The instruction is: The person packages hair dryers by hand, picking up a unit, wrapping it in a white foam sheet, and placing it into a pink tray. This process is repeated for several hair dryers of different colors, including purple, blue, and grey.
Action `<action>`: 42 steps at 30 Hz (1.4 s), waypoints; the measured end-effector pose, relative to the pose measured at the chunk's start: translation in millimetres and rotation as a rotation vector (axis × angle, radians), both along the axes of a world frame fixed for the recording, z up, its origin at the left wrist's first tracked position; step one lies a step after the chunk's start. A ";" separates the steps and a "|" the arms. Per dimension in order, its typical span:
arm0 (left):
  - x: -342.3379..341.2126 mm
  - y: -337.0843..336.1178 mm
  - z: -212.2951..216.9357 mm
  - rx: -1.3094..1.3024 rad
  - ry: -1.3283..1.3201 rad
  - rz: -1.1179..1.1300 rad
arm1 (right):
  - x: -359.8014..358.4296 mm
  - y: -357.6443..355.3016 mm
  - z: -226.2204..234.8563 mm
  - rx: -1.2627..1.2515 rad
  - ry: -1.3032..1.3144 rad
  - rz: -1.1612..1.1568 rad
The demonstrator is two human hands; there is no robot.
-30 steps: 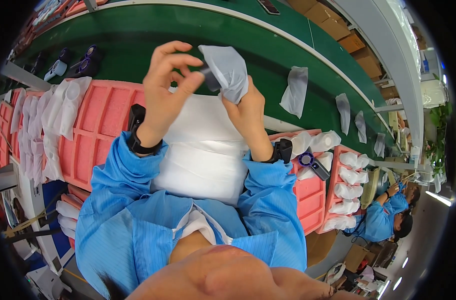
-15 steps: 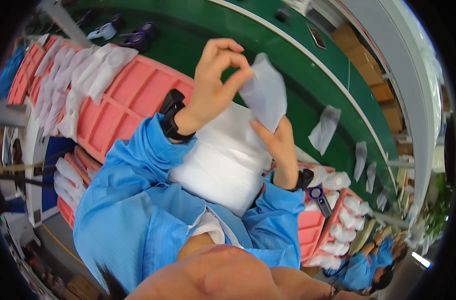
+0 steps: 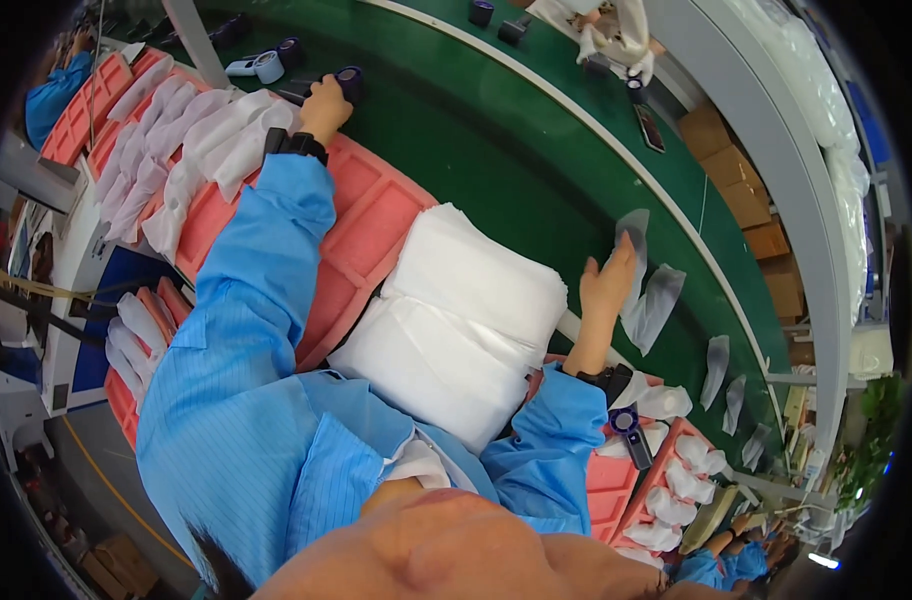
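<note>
At the far left, my left hand is closed on a dark handheld fan with a round purplish head, above the edge of the pink tray. My right hand is over the green belt, its fingers stretched out and thumb apart. Against its fingertips is a translucent white bag, partly hidden by the hand. Another translucent bag lies just to the right, overlapping it. Between my arms, a thick stack of white bags rests on the pink tray.
More fans stand on the belt at the far left. Wrapped items fill the left tray; others lie in trays at the right, beside a fan. Several bags trail along the belt. Across it, a person's gloved hands work.
My left hand has left the bag, moved far left and taken hold of a fan. My right hand has moved right with the bag, onto the belt, and its fingers have straightened.
</note>
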State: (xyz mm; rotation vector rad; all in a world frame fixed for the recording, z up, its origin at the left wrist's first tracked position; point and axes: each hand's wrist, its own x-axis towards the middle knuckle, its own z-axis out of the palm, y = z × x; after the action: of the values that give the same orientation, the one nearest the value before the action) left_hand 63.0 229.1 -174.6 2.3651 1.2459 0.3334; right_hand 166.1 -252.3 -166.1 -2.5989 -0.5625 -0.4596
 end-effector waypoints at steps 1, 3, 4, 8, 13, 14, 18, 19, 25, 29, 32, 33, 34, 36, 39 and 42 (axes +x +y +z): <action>-0.2 -3.5 0.1 -0.072 -0.022 -0.061 | -3.8 6.5 3.6 0.059 -0.035 0.095; 0.2 -25.9 4.3 -0.151 -0.037 -0.145 | -17.7 20.8 13.1 0.190 0.009 0.250; 2.9 -47.3 7.5 -0.257 -0.159 -0.244 | -26.3 28.4 18.6 0.263 0.088 0.304; 2.0 -154.4 52.2 -0.703 -0.378 -0.573 | -65.4 53.8 48.7 0.313 0.150 0.414; -12.4 -259.6 57.9 -0.840 -0.422 -0.950 | -77.7 61.4 54.2 0.228 0.055 0.290; -12.7 -272.7 57.0 -0.737 -0.524 -0.964 | -72.3 56.7 53.0 0.184 0.094 0.243; -18.6 -311.0 49.9 -0.463 -0.637 -1.059 | -43.5 29.1 60.4 0.272 -0.035 0.094; -21.1 -317.5 42.7 -0.387 -0.559 -1.108 | -42.2 24.1 65.5 0.330 -0.121 0.063; -23.8 -337.7 12.3 0.033 -0.158 -1.160 | -48.9 9.8 91.4 0.559 0.004 0.099; -26.9 -334.2 6.3 0.010 -0.258 -1.158 | -57.7 -0.7 102.8 0.617 0.055 0.171; -24.4 -322.5 6.1 -0.233 -0.283 -1.174 | -62.4 -15.5 115.0 0.633 0.118 0.213; -23.0 -316.7 5.6 -0.233 -0.285 -1.177 | -63.6 -23.4 120.1 0.647 0.135 0.244; -21.8 -308.8 5.1 -0.446 -0.301 -1.150 | -65.4 -30.9 125.1 0.662 0.152 0.274; -20.2 -294.6 4.7 -0.872 -0.324 -1.069 | -69.6 -42.9 132.2 0.673 0.167 0.302; -19.4 -279.7 26.6 -1.082 -0.377 -1.050 | -73.1 -55.9 138.9 0.694 0.265 0.333; -22.6 -272.2 50.0 -1.193 -0.454 -1.005 | -72.7 -48.9 134.8 0.664 0.310 0.410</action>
State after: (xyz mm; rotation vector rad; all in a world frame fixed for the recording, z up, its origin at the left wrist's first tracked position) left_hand 40.4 -43.1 -124.6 1.4147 -0.1203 -0.1820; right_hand 93.3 -301.2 -31.3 -1.8136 -0.6723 -0.0750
